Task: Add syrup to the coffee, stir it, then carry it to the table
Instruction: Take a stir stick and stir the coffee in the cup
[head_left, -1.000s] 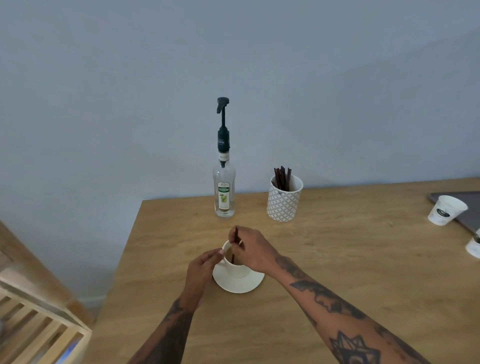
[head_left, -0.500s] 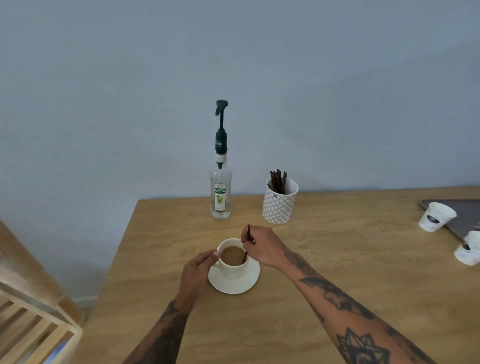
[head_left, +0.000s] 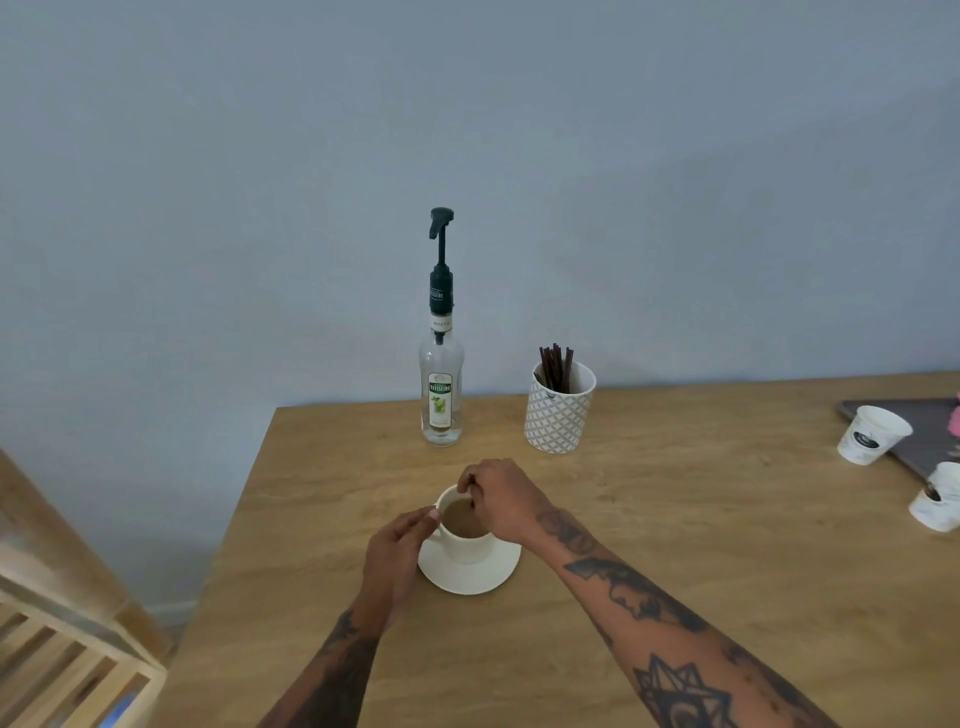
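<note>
A white coffee cup (head_left: 467, 545) filled with light brown coffee (head_left: 462, 517) stands on a white saucer (head_left: 483, 577) on the wooden counter (head_left: 675, 519). My left hand (head_left: 397, 551) pinches the cup at its left rim, where the handle is hidden. My right hand (head_left: 501, 499) hovers over the cup's right side and holds a dark stir stick (head_left: 471, 501) that dips into the coffee. The clear syrup bottle (head_left: 441, 395) with a dark green pump stands behind the cup near the wall.
A patterned white holder (head_left: 560, 415) with several dark stir sticks stands right of the bottle. Two paper cups (head_left: 872, 434) (head_left: 940, 501) and a grey tray (head_left: 924, 431) sit at the far right. A slatted wooden rack (head_left: 62, 649) is at the lower left, beyond the counter's left edge.
My right hand has circled with the stir stick inside the cup, from its right side to its far rim. My left hand stays on the cup.
</note>
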